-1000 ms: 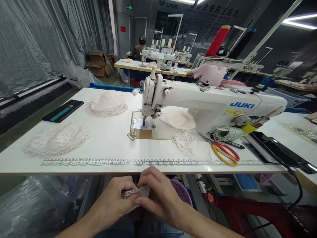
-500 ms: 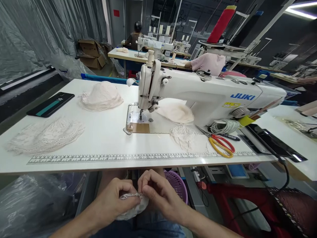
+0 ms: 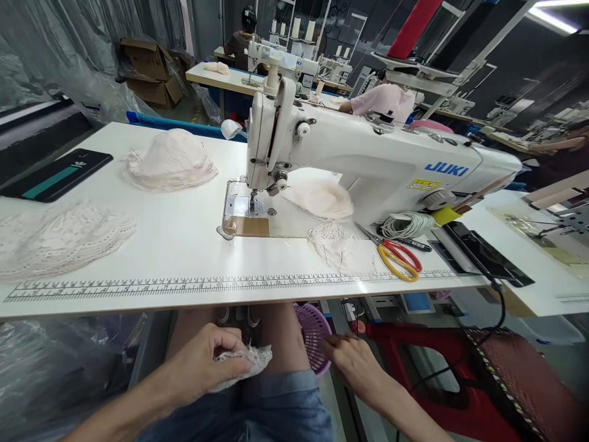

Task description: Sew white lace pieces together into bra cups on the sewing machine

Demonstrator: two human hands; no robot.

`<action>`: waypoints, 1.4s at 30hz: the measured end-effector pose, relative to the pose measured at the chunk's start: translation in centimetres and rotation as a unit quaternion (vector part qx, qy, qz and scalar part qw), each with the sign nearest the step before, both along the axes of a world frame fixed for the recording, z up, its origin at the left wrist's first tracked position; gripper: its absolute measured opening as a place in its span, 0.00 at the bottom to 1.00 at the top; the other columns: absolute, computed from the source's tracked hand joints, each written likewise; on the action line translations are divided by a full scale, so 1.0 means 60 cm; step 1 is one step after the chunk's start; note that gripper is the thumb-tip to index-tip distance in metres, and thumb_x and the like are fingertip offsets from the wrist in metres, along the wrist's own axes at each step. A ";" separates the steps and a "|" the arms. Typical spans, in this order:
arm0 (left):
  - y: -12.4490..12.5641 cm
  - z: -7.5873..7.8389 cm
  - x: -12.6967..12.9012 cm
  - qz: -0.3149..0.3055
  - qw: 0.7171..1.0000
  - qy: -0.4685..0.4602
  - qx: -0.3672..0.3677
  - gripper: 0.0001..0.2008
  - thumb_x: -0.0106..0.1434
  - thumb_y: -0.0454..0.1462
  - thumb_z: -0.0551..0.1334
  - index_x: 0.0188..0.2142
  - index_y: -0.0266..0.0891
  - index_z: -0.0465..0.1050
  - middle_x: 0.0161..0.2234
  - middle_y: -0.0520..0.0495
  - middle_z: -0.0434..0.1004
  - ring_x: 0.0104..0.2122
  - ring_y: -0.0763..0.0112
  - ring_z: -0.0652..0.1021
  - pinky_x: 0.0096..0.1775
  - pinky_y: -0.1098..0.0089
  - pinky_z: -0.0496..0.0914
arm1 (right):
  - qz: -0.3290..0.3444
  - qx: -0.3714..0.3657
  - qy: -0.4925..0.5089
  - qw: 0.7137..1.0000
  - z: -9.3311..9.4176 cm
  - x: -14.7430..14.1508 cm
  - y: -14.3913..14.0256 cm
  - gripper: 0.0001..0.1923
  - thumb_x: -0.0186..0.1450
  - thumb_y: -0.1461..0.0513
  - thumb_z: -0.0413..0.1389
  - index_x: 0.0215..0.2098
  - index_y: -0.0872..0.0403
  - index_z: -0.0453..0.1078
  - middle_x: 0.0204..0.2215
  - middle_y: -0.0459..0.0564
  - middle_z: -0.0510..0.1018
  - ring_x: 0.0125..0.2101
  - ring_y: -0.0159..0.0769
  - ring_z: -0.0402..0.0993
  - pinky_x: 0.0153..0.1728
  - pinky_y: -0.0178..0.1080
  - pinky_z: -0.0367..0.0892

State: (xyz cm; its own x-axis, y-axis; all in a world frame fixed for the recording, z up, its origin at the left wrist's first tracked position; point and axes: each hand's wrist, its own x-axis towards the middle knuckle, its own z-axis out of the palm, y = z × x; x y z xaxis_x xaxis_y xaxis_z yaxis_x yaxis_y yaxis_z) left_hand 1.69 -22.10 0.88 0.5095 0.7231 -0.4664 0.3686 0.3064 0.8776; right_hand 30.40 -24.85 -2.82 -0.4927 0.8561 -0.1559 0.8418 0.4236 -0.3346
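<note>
Some white lace (image 3: 259, 360) was pinched in the left hand (image 3: 206, 367) above the lap (image 3: 280, 408), near side of the table (image 3: 184, 252); the right hand (image 3: 353, 363) hung beside a purple basket (image 3: 313, 336), its grip unclear to me.

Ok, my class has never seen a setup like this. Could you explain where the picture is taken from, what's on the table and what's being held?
There's no robot: these are a person's bare hands, seen from a head-worn camera looking forward and down. The left hand pinches a piece of white lace above the lap. The right hand is beside a purple basket; whether it grips anything is unclear. On the white table stands a sewing machine marked JUKI. Left of it lie a lacy pile and a smoother pale pile. Scissors and coiled cord lie to the right; a printed ruler follows the near edge.
</note>
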 end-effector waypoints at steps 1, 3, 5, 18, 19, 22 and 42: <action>0.001 0.000 0.004 -0.010 1.000 0.002 0.008 0.13 0.55 0.41 0.60 0.18 0.36 0.68 0.22 0.56 0.60 0.24 0.75 0.61 0.27 0.73 0.54 | -0.002 -0.005 0.020 1.000 0.009 -0.009 -0.001 0.10 0.66 0.68 0.45 0.35 0.54 0.68 0.28 0.51 0.74 0.27 0.35 0.70 0.28 0.34 0.62; 0.004 0.003 0.011 -0.028 0.999 0.012 0.026 0.13 0.55 0.40 0.60 0.18 0.36 0.69 0.23 0.55 0.61 0.24 0.75 0.62 0.28 0.73 0.55 | 0.005 -0.035 0.132 0.991 0.033 -0.041 0.005 0.10 0.69 0.62 0.46 0.46 0.53 0.65 0.38 0.52 0.74 0.38 0.36 0.71 0.38 0.36 0.64; 0.005 0.006 0.015 -0.045 0.998 0.020 0.040 0.12 0.56 0.39 0.59 0.20 0.36 0.71 0.23 0.54 0.62 0.25 0.74 0.64 0.29 0.74 0.55 | 0.053 -0.066 0.227 0.970 0.055 -0.081 0.017 0.18 0.66 0.55 0.53 0.51 0.52 0.61 0.47 0.53 0.70 0.48 0.38 0.66 0.47 0.39 0.61; -0.011 -0.003 0.011 -0.054 0.995 0.056 0.060 0.16 0.61 0.43 0.55 0.21 0.36 0.70 0.24 0.54 0.61 0.25 0.73 0.64 0.28 0.73 0.56 | 0.100 0.093 0.238 0.961 0.038 -0.148 0.015 0.07 0.69 0.63 0.46 0.36 0.55 0.64 0.31 0.49 0.68 0.32 0.34 0.60 0.33 0.37 0.56; -0.011 -0.003 0.013 -0.056 0.995 0.058 0.065 0.16 0.61 0.43 0.55 0.21 0.36 0.69 0.24 0.54 0.60 0.25 0.73 0.64 0.28 0.73 0.56 | 0.101 0.102 0.226 0.963 0.038 -0.151 0.014 0.07 0.69 0.64 0.45 0.36 0.56 0.63 0.31 0.50 0.68 0.32 0.34 0.60 0.33 0.37 0.56; -0.011 -0.006 0.013 -0.053 0.995 0.053 0.062 0.16 0.61 0.42 0.55 0.20 0.37 0.67 0.23 0.54 0.59 0.25 0.73 0.63 0.28 0.73 0.56 | 0.099 0.109 0.205 0.968 0.032 -0.153 0.012 0.07 0.68 0.66 0.44 0.35 0.57 0.62 0.31 0.51 0.66 0.33 0.35 0.60 0.34 0.38 0.58; -0.028 -0.015 -0.010 -0.032 0.997 0.042 0.055 0.15 0.63 0.44 0.55 0.28 0.38 0.74 0.27 0.53 0.64 0.28 0.72 0.68 0.31 0.74 0.59 | 0.044 -0.239 0.368 0.897 0.007 -0.151 0.035 0.18 0.60 0.50 0.58 0.28 0.58 0.71 0.20 0.42 0.68 0.25 0.27 0.64 0.26 0.29 0.57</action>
State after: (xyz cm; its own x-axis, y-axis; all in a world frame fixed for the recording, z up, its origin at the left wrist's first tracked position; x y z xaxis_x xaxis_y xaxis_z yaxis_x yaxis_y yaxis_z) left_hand 1.09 -23.75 -0.04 0.5187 0.7391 -0.4298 0.4580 0.1843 0.8696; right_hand 21.37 -22.77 -2.43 -0.6760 0.7301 -0.0996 0.2884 0.1377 -0.9475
